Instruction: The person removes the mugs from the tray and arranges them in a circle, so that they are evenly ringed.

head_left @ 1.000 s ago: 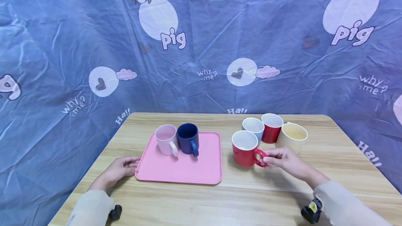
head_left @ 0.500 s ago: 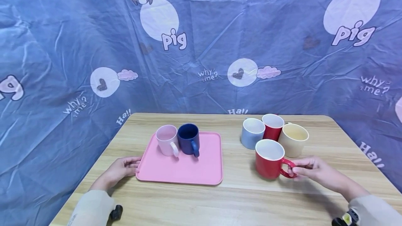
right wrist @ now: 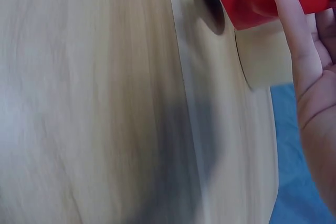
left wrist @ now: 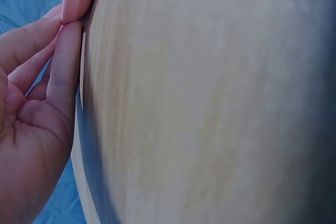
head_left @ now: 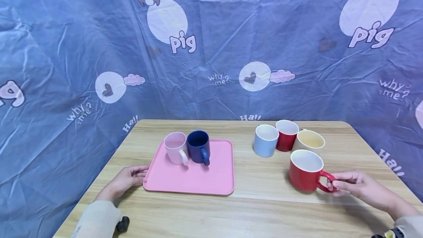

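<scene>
My right hand [head_left: 367,190] pinches the handle of a red mug [head_left: 304,173] with a white inside, thumb against the handle in the right wrist view. This mug is upright in front of the cream mug [head_left: 310,141], low over the table with a dark shadow beside its base. At the left, my left hand [head_left: 127,180] holds the left edge of a pink tray [head_left: 198,183], fingertips at its rim in the left wrist view. Side by side on the tray stand a pale pink mug [head_left: 175,150] and a navy mug [head_left: 198,148], handles toward me.
A light blue mug [head_left: 265,144] and a second red mug [head_left: 286,137] stand close together behind the held mug, near the cream one. The wooden table [head_left: 211,216] ends at a blue printed cloth [head_left: 211,94] hanging behind it.
My right hand has carried the red mug to the right and slightly nearer, away from the tray and from in front of the light blue mug. The left hand and tray stay put.
</scene>
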A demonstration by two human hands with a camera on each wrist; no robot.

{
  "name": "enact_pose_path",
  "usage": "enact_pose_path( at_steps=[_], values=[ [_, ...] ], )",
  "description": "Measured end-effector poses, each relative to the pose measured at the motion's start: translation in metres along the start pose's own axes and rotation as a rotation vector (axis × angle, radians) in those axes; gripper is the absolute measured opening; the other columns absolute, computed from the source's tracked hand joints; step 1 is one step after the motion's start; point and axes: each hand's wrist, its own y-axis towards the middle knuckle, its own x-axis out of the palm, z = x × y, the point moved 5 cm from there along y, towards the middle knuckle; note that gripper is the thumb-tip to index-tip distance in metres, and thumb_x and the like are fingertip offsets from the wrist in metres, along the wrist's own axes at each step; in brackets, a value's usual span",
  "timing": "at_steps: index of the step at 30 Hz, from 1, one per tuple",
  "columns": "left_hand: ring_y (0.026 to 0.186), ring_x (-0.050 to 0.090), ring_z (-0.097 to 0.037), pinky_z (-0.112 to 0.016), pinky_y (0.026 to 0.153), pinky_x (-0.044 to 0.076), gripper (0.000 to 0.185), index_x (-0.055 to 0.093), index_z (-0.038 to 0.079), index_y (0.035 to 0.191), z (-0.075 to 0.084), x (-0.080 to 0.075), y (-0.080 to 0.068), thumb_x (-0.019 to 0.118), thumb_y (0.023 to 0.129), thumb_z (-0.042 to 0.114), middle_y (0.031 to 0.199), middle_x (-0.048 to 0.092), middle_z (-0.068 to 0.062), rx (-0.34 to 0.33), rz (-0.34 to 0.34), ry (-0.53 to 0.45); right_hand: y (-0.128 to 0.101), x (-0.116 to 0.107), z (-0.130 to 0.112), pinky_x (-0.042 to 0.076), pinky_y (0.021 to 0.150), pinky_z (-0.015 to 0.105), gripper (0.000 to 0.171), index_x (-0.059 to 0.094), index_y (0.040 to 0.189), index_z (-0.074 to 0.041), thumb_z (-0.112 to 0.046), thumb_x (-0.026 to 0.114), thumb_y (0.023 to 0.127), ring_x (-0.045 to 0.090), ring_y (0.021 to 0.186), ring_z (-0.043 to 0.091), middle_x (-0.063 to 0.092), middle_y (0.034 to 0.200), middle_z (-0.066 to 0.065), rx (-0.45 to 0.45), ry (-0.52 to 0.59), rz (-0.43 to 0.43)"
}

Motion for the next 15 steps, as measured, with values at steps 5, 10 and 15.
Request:
enact_pose_path(
  at_steps=[5, 10, 15],
  values=[
    [0.106, 0.061, -0.030, -0.024, 0.084, 0.053, 0.057, 0.041, -0.022, 0.129, 0.001, 0.000, 0.000, 0.068, 0.083, -0.004, 0.118, 0.058, -0.031, 0.000, -0.002, -0.004, -0.010, -0.008, 0.003, 0.051, 0.086, 0.041, 0.046, 0.056, 0.127, 0.008, 0.022, 0.028, 0.093, 0.062, 0.105, 0.018, 0.066, 0.113, 0.014, -0.011, 0.061, -0.018],
    [0.106, 0.061, -0.030, -0.024, 0.084, 0.053, 0.057, 0.041, -0.022, 0.129, 0.001, -0.001, 0.000, 0.068, 0.083, -0.004, 0.118, 0.058, -0.031, 0.000, -0.004, -0.003, -0.016, -0.014, 0.006, 0.051, 0.087, 0.041, 0.047, 0.055, 0.127, 0.009, 0.023, 0.026, 0.093, 0.062, 0.107, 0.019, 0.065, 0.115, 0.016, -0.034, 0.097, -0.028],
    [0.105, 0.062, -0.027, -0.024, 0.084, 0.052, 0.057, 0.040, -0.022, 0.129, 0.001, 0.000, 0.000, 0.068, 0.083, -0.004, 0.118, 0.058, -0.031, 0.003, -0.007, -0.002, -0.019, -0.017, 0.008, 0.051, 0.089, 0.040, 0.045, 0.052, 0.128, 0.013, 0.023, 0.025, 0.093, 0.060, 0.110, 0.020, 0.063, 0.118, 0.018, -0.071, 0.129, -0.054]
  ],
)
